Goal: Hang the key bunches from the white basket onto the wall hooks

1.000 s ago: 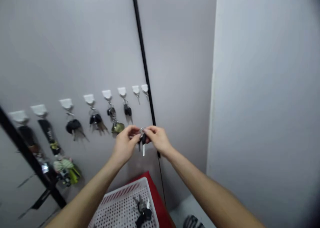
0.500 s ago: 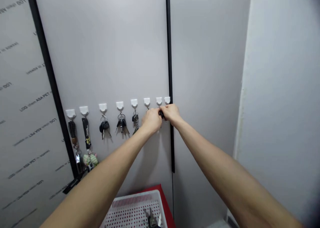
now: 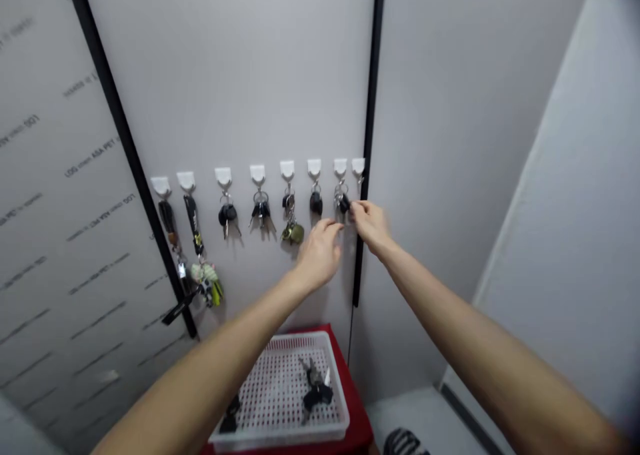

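Note:
A bunch of keys (image 3: 344,202) with black heads hangs by a ring from the second white hook (image 3: 340,166) from the right. My right hand (image 3: 371,224) has its thumb and fingertips closed at the right side of these keys, on a black key head. My left hand (image 3: 320,252) is just below and to the left, fingers slightly apart with nothing in them. Left of it hang a black key (image 3: 316,203) and a bunch with a brass-coloured charm (image 3: 296,233). The rightmost hook (image 3: 359,166) bears no keys.
Further left hang more bunches of keys (image 3: 227,214) and two black straps (image 3: 194,222) with charms. Below, a white perforated basket (image 3: 280,435) with several keys (image 3: 317,392) stands on a red surface (image 3: 357,418). A black strip (image 3: 373,95) runs down the door.
My left hand has come off the keys, down and left. My right hand stays beside them, and the bunch now shows hanging on the hook. The view has tilted down, showing more of the basket.

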Demonstrator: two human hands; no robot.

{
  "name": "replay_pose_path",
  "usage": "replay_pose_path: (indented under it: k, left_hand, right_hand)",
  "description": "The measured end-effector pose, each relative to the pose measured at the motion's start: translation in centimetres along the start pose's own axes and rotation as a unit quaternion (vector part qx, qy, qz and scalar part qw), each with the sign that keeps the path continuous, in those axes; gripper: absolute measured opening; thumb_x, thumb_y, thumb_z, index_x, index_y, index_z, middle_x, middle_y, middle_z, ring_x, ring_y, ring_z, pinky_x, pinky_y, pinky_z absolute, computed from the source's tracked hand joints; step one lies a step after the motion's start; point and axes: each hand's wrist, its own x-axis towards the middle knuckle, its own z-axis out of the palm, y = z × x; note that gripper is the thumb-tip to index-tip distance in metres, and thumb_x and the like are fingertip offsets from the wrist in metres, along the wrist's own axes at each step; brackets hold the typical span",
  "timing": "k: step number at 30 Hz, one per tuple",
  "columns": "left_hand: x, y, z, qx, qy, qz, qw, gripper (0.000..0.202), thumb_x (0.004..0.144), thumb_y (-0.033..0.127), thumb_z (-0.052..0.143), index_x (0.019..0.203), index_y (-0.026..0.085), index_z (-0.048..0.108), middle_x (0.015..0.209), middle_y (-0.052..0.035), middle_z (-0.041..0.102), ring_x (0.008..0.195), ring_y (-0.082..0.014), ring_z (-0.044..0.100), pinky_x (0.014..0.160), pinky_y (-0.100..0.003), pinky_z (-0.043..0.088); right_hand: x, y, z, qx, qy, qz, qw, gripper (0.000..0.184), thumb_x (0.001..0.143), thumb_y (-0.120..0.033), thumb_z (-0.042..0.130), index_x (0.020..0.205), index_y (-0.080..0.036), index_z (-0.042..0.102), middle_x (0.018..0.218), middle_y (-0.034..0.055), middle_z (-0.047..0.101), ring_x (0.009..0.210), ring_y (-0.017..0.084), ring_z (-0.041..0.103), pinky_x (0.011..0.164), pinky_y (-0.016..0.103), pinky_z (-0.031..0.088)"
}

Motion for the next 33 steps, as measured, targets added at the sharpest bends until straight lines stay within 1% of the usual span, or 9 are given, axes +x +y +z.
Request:
replay_pose_path:
  k: [2,3,5,8,11,16,24,29,33]
  left_hand:
    - [-4.4,-1.7,1.0,-0.037,-0.062,-0.022,0.997,0.035,0.064,0.010,0.040,0.099,0.015,0.044,0.105,-0.0055,0.042,0.097,-0.0133,0.038,0.086,-0.024,0.030]
    - [-6.7,-2.7,1.6,-0.049,-0.108,-0.041,0.992,0.034,0.064,0.010,0.040,0.097,0.015,0.045,0.102,-0.0054,0.044,0.095,-0.0131,0.040,0.084,-0.024,0.030]
    - [-11.3,-4.5,2.8,-0.057,-0.200,-0.091,0.974,0.032,0.063,0.012,0.041,0.094,0.015,0.047,0.095,-0.0052,0.049,0.090,-0.0139,0.043,0.082,-0.026,0.032]
    - [-16.5,-6.1,4.7,-0.047,-0.283,-0.151,0.946,0.032,0.061,0.015,0.043,0.092,0.016,0.048,0.093,-0.0049,0.051,0.088,-0.0155,0.044,0.079,-0.027,0.033]
    - [-18.9,-6.3,6.3,-0.031,-0.324,-0.162,0.931,0.032,0.058,0.017,0.046,0.090,0.016,0.049,0.090,-0.0052,0.053,0.085,-0.0166,0.046,0.075,-0.026,0.035]
    - [-19.2,-6.0,7.7,-0.014,-0.335,-0.197,0.921,0.026,0.057,0.021,0.046,0.082,0.016,0.050,0.079,-0.0040,0.054,0.074,-0.0168,0.049,0.063,-0.025,0.037]
    - [-19.6,-6.6,7.3,-0.069,-0.342,-0.231,0.908,0.028,0.057,0.022,0.048,0.084,0.019,0.048,0.077,0.0003,0.054,0.070,-0.0135,0.049,0.058,-0.021,0.036]
    - [-18.6,-6.6,6.8,-0.164,-0.255,-0.222,0.927,0.024,0.060,0.017,0.045,0.083,0.018,0.050,0.079,0.0005,0.055,0.073,-0.0120,0.048,0.066,-0.021,0.036]
    - [-16.0,-6.5,5.0,-0.240,-0.195,-0.251,0.917,0.020,0.063,0.017,0.042,0.081,0.014,0.052,0.076,-0.0011,0.056,0.071,-0.0110,0.048,0.066,-0.021,0.037]
  right_hand:
    - [-4.2,2.2,0.2,-0.083,-0.002,-0.030,0.996,0.030,0.066,-0.026,0.038,0.088,-0.011,0.051,0.081,0.0076,0.055,0.072,0.013,0.049,0.067,0.026,0.037]
    - [-6.8,3.3,0.4,-0.122,-0.049,-0.042,0.990,0.030,0.065,-0.024,0.039,0.089,-0.011,0.051,0.084,0.0082,0.055,0.074,0.013,0.048,0.069,0.026,0.036]
    - [-12.1,5.2,0.9,-0.178,-0.238,-0.059,0.953,0.025,0.063,-0.020,0.042,0.084,-0.012,0.055,0.082,0.0073,0.056,0.075,0.013,0.048,0.070,0.025,0.035]
    - [-18.3,6.8,1.9,-0.246,-0.468,-0.094,0.843,0.019,0.062,-0.021,0.047,0.076,-0.017,0.058,0.078,0.0053,0.057,0.079,0.016,0.045,0.069,0.027,0.033]
    - [-20.5,7.3,2.9,-0.333,-0.495,-0.148,0.789,0.021,0.059,-0.024,0.051,0.077,-0.017,0.057,0.082,0.0073,0.055,0.088,0.021,0.039,0.073,0.034,0.028]
    - [-20.3,6.9,4.0,-0.370,-0.517,-0.206,0.744,0.017,0.062,-0.020,0.048,0.077,-0.018,0.056,0.080,0.0073,0.055,0.087,0.022,0.039,0.075,0.040,0.021]
    - [-20.0,7.5,4.5,-0.340,-0.551,-0.172,0.743,0.012,0.062,-0.017,0.047,0.071,-0.018,0.055,0.074,0.0047,0.058,0.077,0.016,0.048,0.071,0.031,0.024]
    - [-19.0,6.6,4.2,-0.247,-0.500,-0.121,0.822,0.010,0.064,-0.023,0.046,0.062,-0.016,0.052,0.066,0.0016,0.057,0.067,0.012,0.048,0.066,0.025,0.028]
    - [-17.5,5.0,3.6,-0.116,-0.454,-0.032,0.883,0.015,0.068,-0.024,0.039,0.060,-0.015,0.049,0.060,-0.0004,0.052,0.056,0.008,0.044,0.055,0.020,0.031]
